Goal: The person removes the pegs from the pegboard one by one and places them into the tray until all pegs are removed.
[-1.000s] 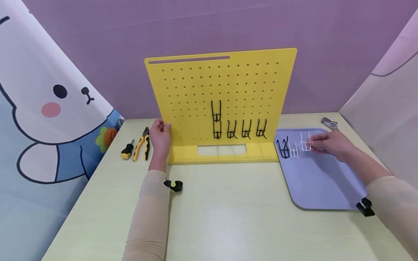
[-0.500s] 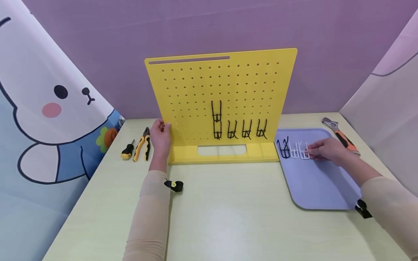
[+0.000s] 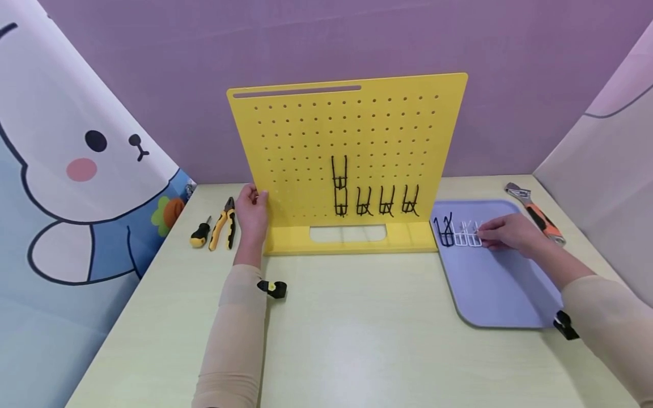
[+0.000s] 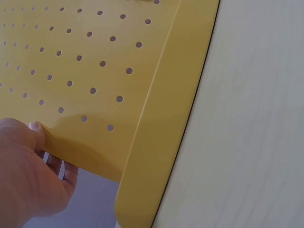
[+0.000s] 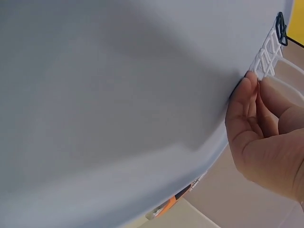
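A yellow pegboard [image 3: 301,136] stands upright on the table, several black wire hooks [image 3: 386,201] hanging on it. My left hand [image 3: 251,218] holds its left edge; in the left wrist view the thumb [image 4: 36,127] lies on the front and other fingers [image 4: 70,173] go behind. Over the purple tray [image 3: 502,283], my right hand [image 3: 510,232] pinches a white wire hook [image 3: 474,237] at its right side. A second white hook [image 3: 460,235] stands beside it, then a black hook [image 3: 446,232] at the tray's left. The right wrist view shows the pinched hook [image 5: 262,64] between thumb and fingertips.
Left of the board lie a screwdriver [image 3: 200,233] and yellow-black pliers [image 3: 223,224]. An adjustable wrench [image 3: 535,214] with an orange handle lies beyond the tray's right edge. A purple backdrop [image 3: 347,45] rises behind the table.
My right hand has lowered the white hook and brought it left, close beside the other white hook. The wrench has come into fuller view. My left hand stays at the board's edge.
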